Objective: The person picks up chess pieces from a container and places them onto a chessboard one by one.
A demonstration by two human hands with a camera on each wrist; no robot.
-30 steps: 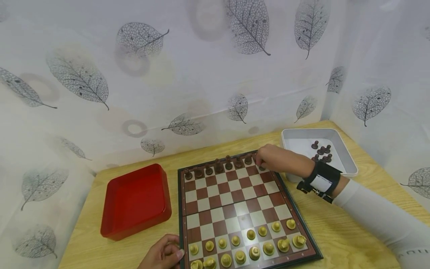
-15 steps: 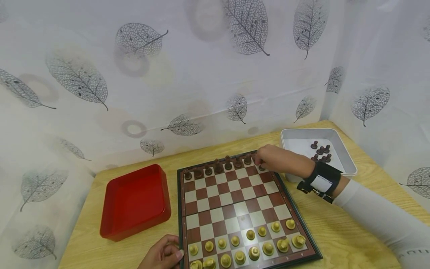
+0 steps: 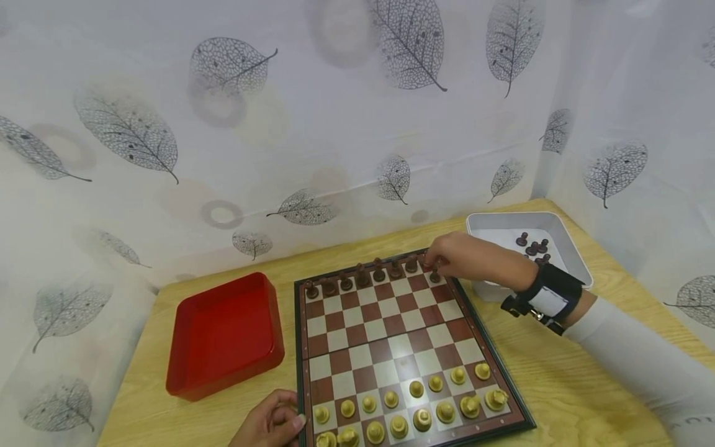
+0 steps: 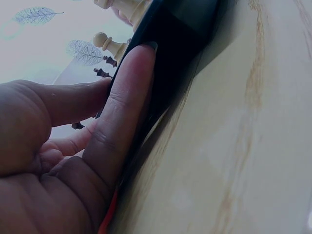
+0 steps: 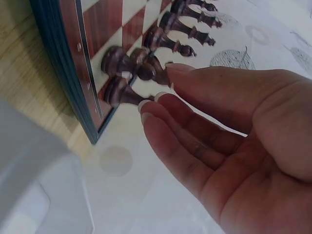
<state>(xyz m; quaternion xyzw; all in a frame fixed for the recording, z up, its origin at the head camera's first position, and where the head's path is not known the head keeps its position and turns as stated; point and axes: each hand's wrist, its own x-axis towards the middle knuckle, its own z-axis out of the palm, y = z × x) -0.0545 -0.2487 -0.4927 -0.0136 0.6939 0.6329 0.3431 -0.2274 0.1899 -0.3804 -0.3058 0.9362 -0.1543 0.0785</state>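
A chessboard (image 3: 391, 347) lies on the table, with several yellow chess pieces (image 3: 422, 420) on the near rows and several dark brown ones (image 3: 363, 277) along the far row. At the near left edge my left hand (image 3: 274, 419) grips the board's black rim; the left wrist view shows a finger (image 4: 122, 92) flat against its side. My right hand (image 3: 463, 256) hovers at the far right corner. In the right wrist view its thumb and fingers stand apart, fingertips by the top of a dark corner piece (image 5: 119, 91). A dark pawn (image 5: 117, 62) stands upright in front of it.
A red tray (image 3: 223, 338) stands left of the board. Behind the right forearm, a white-grey tray (image 3: 499, 239) holds several dark pawns (image 3: 533, 248). A curtain with leaf prints (image 3: 301, 124) hangs behind the table (image 3: 142, 354).
My right hand has moved slightly up and back from the dark pawn, which now shows more fully on its square. The left hand has stayed on the board's edge.
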